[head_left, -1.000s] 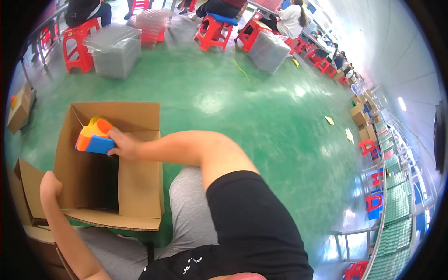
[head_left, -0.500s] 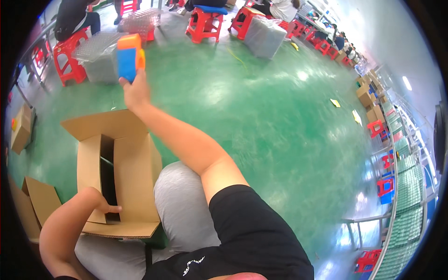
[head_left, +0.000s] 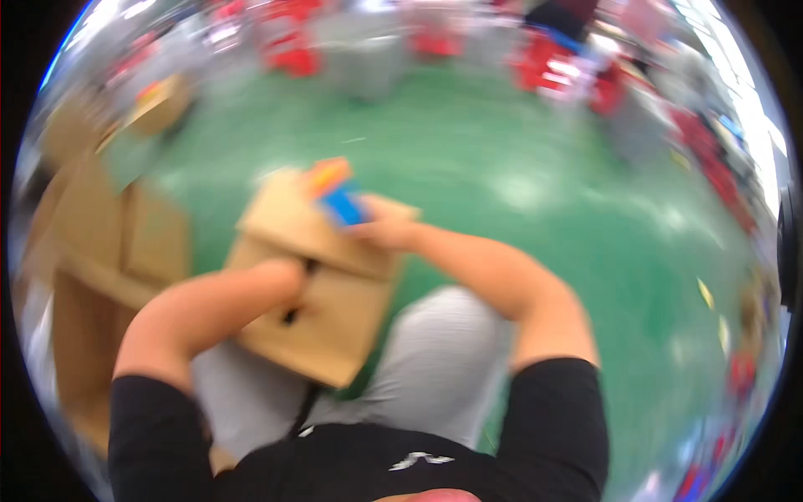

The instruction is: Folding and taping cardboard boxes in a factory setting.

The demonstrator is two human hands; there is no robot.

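Head view showed me the right hand (head_left: pixel 383 222) gripping a blue-and-orange tool (head_left: pixel 341 205) over the carton (head_left: pixel 330 339), the left hand (head_left: pixel 283 279) blurred, its grip indeterminable; I judged flap-closing in hand, calling next for aligned flaps (head_left: pixel 284 213).

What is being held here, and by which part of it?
The right hand holds a blue-and-orange object by its blue end. The left hand is at the cardboard box; whether it grips anything cannot be told.
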